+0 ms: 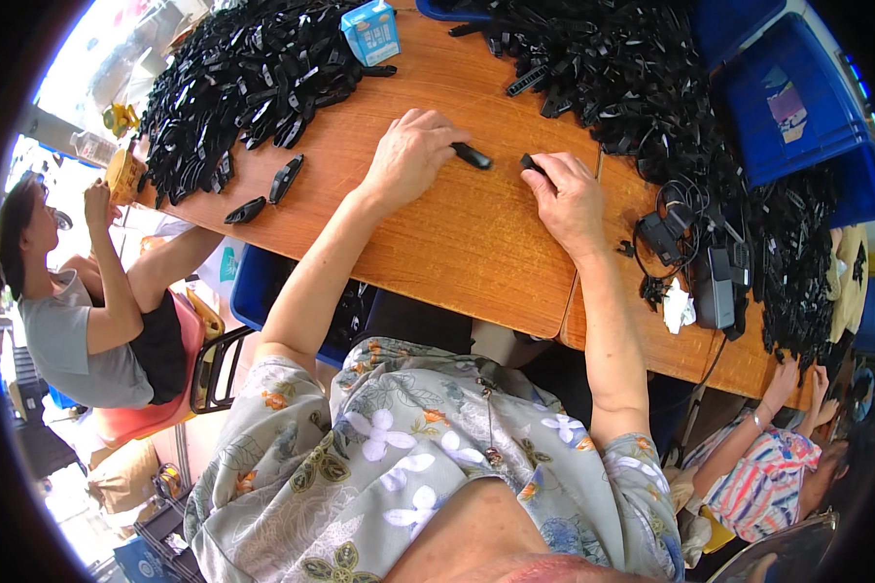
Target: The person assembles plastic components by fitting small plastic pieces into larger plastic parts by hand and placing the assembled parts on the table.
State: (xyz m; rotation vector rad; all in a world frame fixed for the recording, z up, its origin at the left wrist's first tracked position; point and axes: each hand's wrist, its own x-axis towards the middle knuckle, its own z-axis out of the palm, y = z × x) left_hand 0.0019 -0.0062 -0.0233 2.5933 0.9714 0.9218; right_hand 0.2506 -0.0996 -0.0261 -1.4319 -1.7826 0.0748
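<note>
While both hands rest on the wooden table [476, 243], the items run left to right as follows. Far left of the left hand: heap of black plastic parts [248, 73], with two loose pieces [267, 194] near the table edge. Left hand [410, 155]: curled loosely, fingertips pinching one end of a small black plastic piece [472, 155] lying on the wood. Just right of it, a second black piece [532, 163] sits under the right hand's fingertips. Right hand [569, 199]: flattish, fingers bent down onto that piece. Both pieces look light, rigid and smooth, probably best pinched by their narrow ends. Beyond the right hand: larger black heap [632, 68], blue bins [797, 107].
</note>
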